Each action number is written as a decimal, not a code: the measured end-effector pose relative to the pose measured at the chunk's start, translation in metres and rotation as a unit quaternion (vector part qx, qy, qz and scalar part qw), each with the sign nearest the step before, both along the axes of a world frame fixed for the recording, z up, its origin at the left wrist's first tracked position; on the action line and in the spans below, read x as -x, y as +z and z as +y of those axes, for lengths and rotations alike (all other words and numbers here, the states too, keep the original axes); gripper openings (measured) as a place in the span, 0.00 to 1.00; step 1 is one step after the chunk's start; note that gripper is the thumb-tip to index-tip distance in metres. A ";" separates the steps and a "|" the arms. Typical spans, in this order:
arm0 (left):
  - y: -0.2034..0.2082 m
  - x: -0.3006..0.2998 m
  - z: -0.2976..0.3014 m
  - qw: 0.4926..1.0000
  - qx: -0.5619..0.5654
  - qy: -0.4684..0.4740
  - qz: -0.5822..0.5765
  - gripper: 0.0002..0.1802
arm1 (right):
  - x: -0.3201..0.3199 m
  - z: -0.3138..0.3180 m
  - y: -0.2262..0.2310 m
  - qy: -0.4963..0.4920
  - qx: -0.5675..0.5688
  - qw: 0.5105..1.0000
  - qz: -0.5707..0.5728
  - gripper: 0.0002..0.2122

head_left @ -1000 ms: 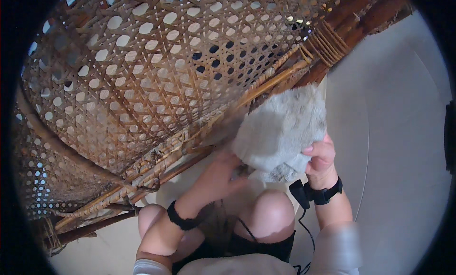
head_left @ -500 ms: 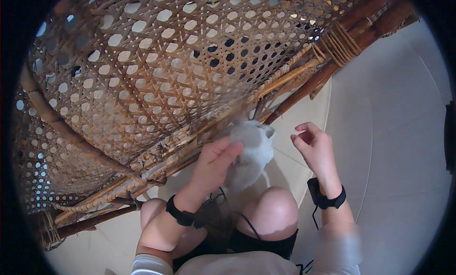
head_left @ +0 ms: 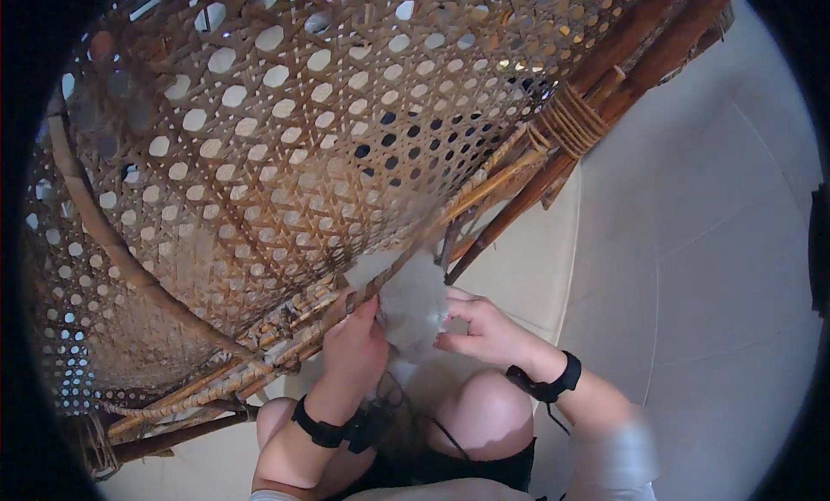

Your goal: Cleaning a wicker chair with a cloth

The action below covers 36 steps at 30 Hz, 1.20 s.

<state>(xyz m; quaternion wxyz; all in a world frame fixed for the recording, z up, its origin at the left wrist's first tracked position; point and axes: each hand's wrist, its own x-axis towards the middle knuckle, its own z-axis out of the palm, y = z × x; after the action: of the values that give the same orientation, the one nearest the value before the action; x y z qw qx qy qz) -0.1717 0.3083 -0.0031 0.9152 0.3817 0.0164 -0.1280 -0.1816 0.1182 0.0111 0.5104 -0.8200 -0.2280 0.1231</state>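
A pale grey-white cloth (head_left: 413, 306) lies against the lower rail of a woven rattan piece, in front of my knees. Some of it shows on the far side of the thin rail (head_left: 380, 280), which crosses over it. My left hand (head_left: 354, 350) is closed at the cloth's left edge, thumb up beside the rail. From the right, my right hand (head_left: 484, 332) reaches in with bent fingers, and its fingertips and thumb meet the cloth's right edge. The cloth is somewhat blurred, and its underside is hidden.
Open-weave cane panel (head_left: 259, 155) fills the upper left, edged by a curved pole (head_left: 112, 242). Thick brown poles bound with a cane wrapping (head_left: 572, 121) rise at upper right. Dark cables (head_left: 393, 402) hang between my knees. Pale floor (head_left: 709, 268) lies to the right.
My right hand has come in from the right to the cloth. My left hand has moved slightly left and down, and the cloth has shifted left against the rail. The view has shifted a little.
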 end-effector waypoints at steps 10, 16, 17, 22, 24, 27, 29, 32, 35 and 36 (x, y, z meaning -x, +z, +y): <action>-0.016 -0.008 0.014 0.997 0.008 0.077 -0.027 0.06 | 0.000 -0.007 0.014 -0.056 -0.147 0.977 0.144 0.12; 0.020 0.001 0.014 0.890 -0.407 -0.102 -0.178 0.14 | -0.015 -0.040 0.014 -0.072 -0.638 0.745 0.184 0.31; 0.019 0.005 0.018 0.856 -0.441 -0.136 -0.232 0.14 | -0.016 -0.040 0.017 -0.071 -0.636 0.747 0.180 0.31; 0.039 0.011 0.032 0.763 -0.519 -0.220 -0.315 0.13 | -0.011 -0.028 0.062 -0.358 -0.071 0.887 -0.284 0.26; 0.040 0.011 0.029 0.799 -0.479 -0.198 -0.304 0.14 | -0.014 -0.015 0.093 -0.410 0.290 0.720 -0.478 0.18; 0.041 0.012 0.028 0.808 -0.465 -0.198 -0.302 0.14 | -0.041 -0.004 0.101 -0.419 0.458 0.638 -0.455 0.12; 0.046 0.013 0.030 0.804 -0.468 -0.202 -0.304 0.13 | -0.045 -0.007 0.091 -0.402 0.490 0.617 -0.467 0.08; 0.046 0.014 0.036 0.800 -0.476 -0.202 -0.304 0.13 | -0.026 -0.012 0.088 -0.362 0.402 0.734 -0.410 0.10; 0.042 0.014 0.040 0.807 -0.471 -0.194 -0.297 0.13 | -0.029 -0.018 0.087 -0.382 0.352 0.716 -0.465 0.12; 0.040 0.014 0.040 0.815 -0.466 -0.191 -0.287 0.13 | -0.031 -0.017 0.093 -0.399 0.370 0.695 -0.469 0.12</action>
<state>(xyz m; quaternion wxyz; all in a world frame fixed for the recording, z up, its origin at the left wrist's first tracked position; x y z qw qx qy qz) -0.1862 0.3484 0.0372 0.5486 0.7771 -0.2627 -0.1615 -0.1506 0.1010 0.1040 -0.0066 -0.9078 -0.0254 -0.4186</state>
